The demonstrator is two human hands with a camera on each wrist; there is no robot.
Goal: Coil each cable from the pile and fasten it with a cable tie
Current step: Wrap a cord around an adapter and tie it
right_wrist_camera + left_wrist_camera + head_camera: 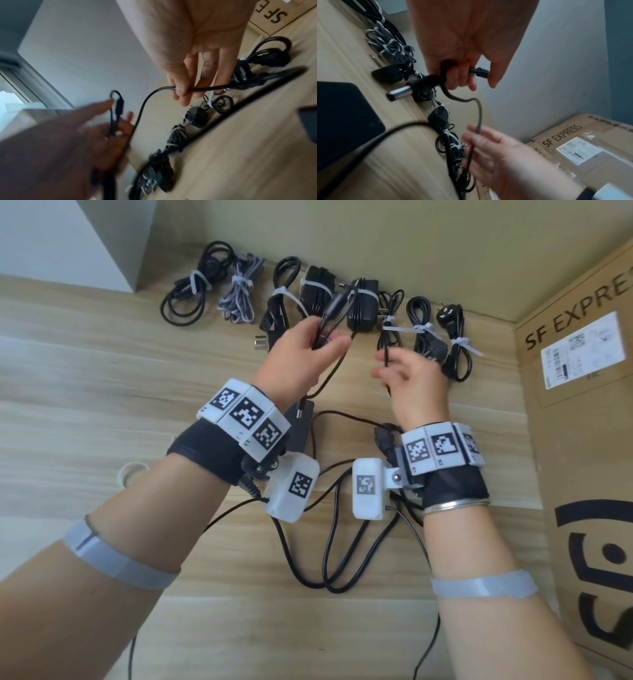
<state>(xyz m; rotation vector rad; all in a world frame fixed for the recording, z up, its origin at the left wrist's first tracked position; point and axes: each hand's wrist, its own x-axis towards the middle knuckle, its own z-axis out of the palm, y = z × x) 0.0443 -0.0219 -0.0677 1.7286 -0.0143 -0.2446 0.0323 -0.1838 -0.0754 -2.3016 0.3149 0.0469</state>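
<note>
Fingers (334, 342) of the left hand (301, 354) curl round a doubled end of the thin black cable (334, 371); the right hand (412, 381), at its 3 o'clock, pinches the same cable between thumb and fingertips. Slack trails toward 6 o'clock across the wooden table (85, 392). Tied cable bundles (359, 299) line the 12 o'clock edge; a cardboard box (582, 440) stands at 3 o'clock.

A plain room, maybe an office; a wood table (102, 378), a big shipping box (582, 440), a window (25, 81).
</note>
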